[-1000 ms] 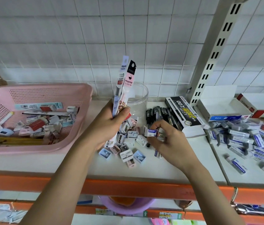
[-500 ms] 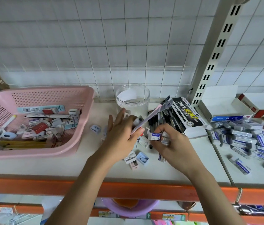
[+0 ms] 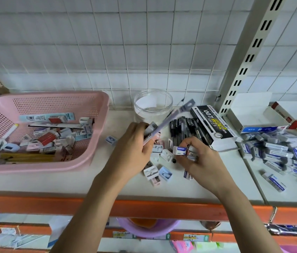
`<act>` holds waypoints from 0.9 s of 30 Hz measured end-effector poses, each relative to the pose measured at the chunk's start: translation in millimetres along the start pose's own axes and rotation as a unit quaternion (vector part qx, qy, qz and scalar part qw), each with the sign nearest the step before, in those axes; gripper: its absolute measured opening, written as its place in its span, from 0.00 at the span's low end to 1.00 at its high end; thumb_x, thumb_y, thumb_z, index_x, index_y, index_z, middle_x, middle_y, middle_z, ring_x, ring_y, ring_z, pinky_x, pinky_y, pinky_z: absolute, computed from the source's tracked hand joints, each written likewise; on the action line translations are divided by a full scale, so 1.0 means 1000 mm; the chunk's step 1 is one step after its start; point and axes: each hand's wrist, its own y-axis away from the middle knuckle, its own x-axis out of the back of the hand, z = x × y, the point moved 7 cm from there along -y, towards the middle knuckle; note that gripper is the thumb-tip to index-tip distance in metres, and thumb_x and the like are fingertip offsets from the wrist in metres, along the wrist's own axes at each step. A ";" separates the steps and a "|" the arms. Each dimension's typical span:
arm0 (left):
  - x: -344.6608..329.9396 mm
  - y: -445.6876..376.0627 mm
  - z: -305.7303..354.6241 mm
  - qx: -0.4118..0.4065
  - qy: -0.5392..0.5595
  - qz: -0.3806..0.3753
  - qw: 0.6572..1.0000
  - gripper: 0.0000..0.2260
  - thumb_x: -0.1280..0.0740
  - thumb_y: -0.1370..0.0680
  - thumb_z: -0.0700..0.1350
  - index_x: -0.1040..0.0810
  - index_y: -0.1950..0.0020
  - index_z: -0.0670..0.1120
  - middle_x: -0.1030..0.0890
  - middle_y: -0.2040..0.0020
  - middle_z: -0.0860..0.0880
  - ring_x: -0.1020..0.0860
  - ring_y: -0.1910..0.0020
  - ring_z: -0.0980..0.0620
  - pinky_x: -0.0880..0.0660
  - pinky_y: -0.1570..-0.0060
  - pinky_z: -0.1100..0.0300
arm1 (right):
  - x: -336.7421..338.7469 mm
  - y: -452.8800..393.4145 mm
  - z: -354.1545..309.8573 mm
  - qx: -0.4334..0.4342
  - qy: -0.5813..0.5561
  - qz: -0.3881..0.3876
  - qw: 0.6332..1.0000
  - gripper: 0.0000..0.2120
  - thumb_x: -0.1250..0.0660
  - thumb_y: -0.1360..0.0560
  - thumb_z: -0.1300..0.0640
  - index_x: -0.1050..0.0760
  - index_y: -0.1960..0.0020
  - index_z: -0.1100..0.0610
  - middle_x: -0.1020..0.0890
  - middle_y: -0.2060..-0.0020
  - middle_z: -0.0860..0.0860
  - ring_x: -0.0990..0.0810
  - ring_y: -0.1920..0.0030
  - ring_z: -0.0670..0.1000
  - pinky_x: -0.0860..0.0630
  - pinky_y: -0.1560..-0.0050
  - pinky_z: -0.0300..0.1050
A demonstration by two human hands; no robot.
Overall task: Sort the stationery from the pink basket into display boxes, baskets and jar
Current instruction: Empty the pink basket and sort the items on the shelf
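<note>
Tiled wall behind a shop shelf

White square tiles (image 3: 89, 42) cover the back wall in soft, even light. A pale slotted metal upright (image 3: 249, 57) rises at the right, tilted in the wide view. The off-white shelf (image 3: 52, 181) has an orange front edge (image 3: 34, 205), with a second orange-edged shelf (image 3: 34, 230) showing below it.

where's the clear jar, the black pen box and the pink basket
clear jar (image 3: 153, 106), head view, on its front glass wall
black pen box (image 3: 212, 126), head view, on its printed top face
pink basket (image 3: 99, 125), head view, on its right wall
</note>
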 end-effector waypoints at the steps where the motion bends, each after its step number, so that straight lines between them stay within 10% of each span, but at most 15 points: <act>1: 0.003 0.000 -0.002 0.015 -0.008 0.004 1.000 0.10 0.37 0.22 0.45 0.26 0.44 0.41 0.26 0.53 0.46 0.24 0.58 0.46 0.31 0.60 0.56 | 0.000 0.000 0.000 -0.001 -0.001 0.001 1.000 0.07 0.31 0.28 0.60 0.28 0.56 0.50 0.20 0.71 0.46 0.23 0.75 0.43 0.30 0.69 0.35; 16: -0.005 -0.014 -0.019 0.164 -0.094 -0.181 0.965 0.14 0.39 0.24 0.53 0.25 0.53 0.42 0.22 0.63 0.46 0.25 0.66 0.46 0.32 0.69 0.60 | 0.006 0.005 0.003 -0.022 0.005 0.017 1.000 0.06 0.31 0.28 0.59 0.27 0.55 0.51 0.20 0.71 0.47 0.23 0.74 0.43 0.30 0.68 0.36; 20: -0.003 -0.004 -0.030 0.220 0.136 -0.137 0.956 0.11 0.39 0.21 0.51 0.24 0.58 0.47 0.22 0.67 0.46 0.26 0.74 0.53 0.29 0.71 0.61 | 0.007 0.006 0.005 -0.027 -0.003 0.019 0.999 0.06 0.31 0.28 0.59 0.27 0.55 0.51 0.20 0.72 0.49 0.24 0.74 0.43 0.30 0.69 0.35; 27: -0.004 0.011 -0.019 0.306 0.564 -0.048 0.766 0.12 0.40 0.21 0.40 0.19 0.59 0.47 0.17 0.57 0.46 0.18 0.62 0.49 0.19 0.54 0.53 | 0.014 0.012 0.005 -0.017 0.008 0.040 0.999 0.07 0.31 0.28 0.57 0.28 0.56 0.48 0.20 0.71 0.48 0.24 0.71 0.44 0.27 0.64 0.43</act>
